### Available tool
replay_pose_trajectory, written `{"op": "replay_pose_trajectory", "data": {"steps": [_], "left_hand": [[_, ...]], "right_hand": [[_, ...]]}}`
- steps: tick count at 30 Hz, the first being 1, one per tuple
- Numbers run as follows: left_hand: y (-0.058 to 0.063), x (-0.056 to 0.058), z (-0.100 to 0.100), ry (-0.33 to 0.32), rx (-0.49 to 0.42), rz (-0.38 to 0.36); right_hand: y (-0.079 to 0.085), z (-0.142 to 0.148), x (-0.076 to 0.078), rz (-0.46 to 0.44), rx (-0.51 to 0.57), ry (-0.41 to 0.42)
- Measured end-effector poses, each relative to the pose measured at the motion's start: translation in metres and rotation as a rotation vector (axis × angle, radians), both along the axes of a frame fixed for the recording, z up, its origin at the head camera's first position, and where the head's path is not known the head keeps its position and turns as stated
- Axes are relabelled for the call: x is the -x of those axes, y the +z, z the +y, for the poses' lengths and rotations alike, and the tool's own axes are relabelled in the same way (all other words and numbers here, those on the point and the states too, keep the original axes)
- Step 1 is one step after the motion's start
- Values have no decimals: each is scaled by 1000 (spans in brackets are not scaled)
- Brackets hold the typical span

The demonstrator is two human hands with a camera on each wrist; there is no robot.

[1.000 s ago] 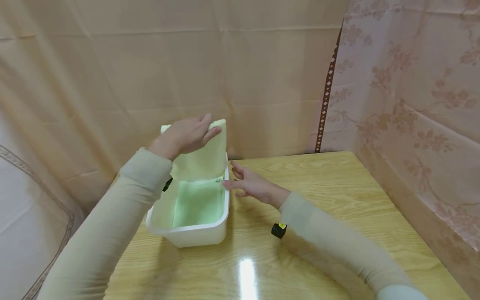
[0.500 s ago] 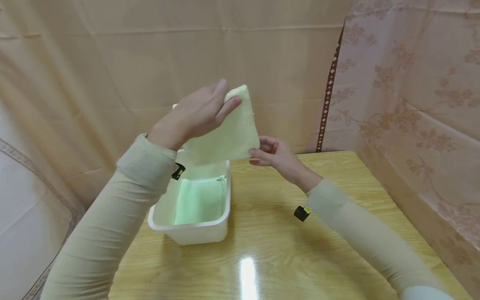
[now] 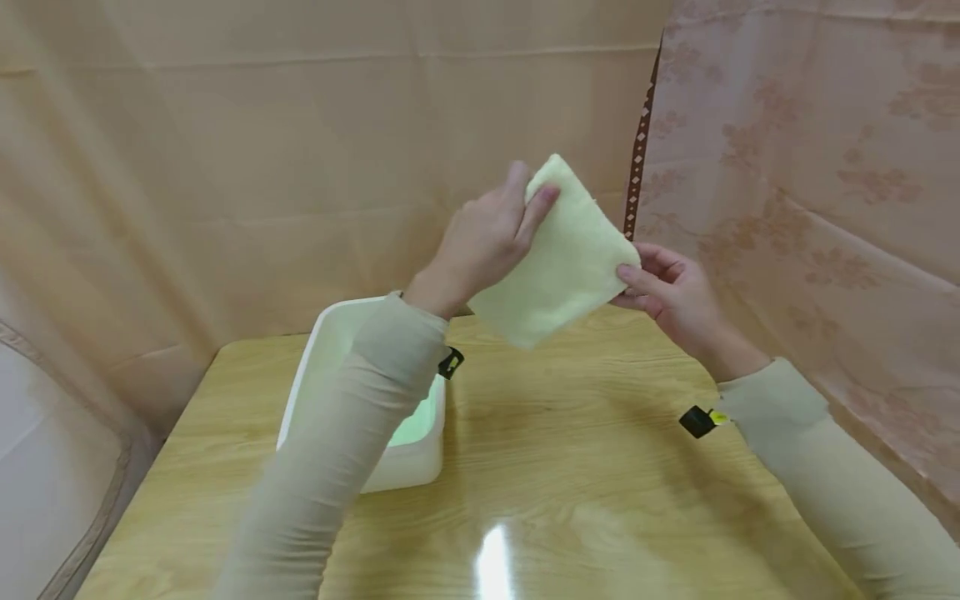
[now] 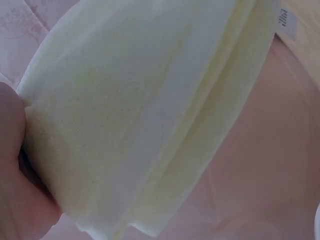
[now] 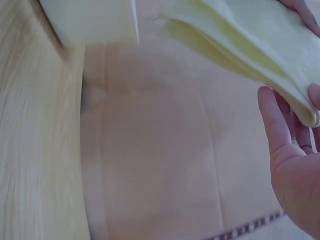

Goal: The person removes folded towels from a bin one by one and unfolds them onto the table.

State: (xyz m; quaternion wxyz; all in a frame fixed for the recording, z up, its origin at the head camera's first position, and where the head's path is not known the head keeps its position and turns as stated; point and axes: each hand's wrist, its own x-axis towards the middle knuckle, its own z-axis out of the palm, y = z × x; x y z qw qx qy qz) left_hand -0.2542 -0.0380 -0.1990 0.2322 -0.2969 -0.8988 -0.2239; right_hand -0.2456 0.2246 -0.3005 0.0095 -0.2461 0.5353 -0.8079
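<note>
Your left hand (image 3: 483, 237) grips the upper-left edge of the pale-yellow folded cloth (image 3: 566, 267); your right hand (image 3: 678, 304) pinches its right corner. Cloth slants between, above wood-grain desk (image 3: 585, 433), right of white plastic tub (image 3: 411, 467).

A person holds the left arm (image 3: 337, 450) and right arm (image 3: 840, 467) forward, both sleeved to the wrist. The left hand (image 3: 480, 242), its back toward the head camera, pinches with thumb and fingers pointing up and to the right. The right hand (image 3: 678, 300), set lower, pinches too, thumb on the near side, fingers behind. Both hands are raised, near each other but apart.
</note>
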Motion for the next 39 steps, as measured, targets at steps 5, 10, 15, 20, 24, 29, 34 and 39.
{"op": "replay_pose_trajectory", "data": {"steps": [5, 10, 15, 20, 24, 29, 34, 39], "left_hand": [[-22, 6, 23, -6, -45, -22], [-44, 14, 37, 33, 19, -103], [-73, 31, 46, 35, 219, -275], [-116, 46, 52, 28, 409, -387], [-152, 51, 57, 35, 499, -401], [-189, 65, 64, 89, 522, -371], [-221, 74, 74, 108, 517, -341], [-241, 80, 79, 147, 538, -288]], "right_hand": [[-11, 25, -1, -54, 4, -3], [-35, 38, -10, -130, -95, 90], [-70, 37, -24, -275, -286, 137], [-103, 29, -34, -425, -489, 131], [-123, 25, -37, -493, -576, 129], [-139, 20, -28, -519, -661, 112], [-146, 20, -23, -523, -764, 82], [-149, 20, -21, -497, -859, 52]]}}
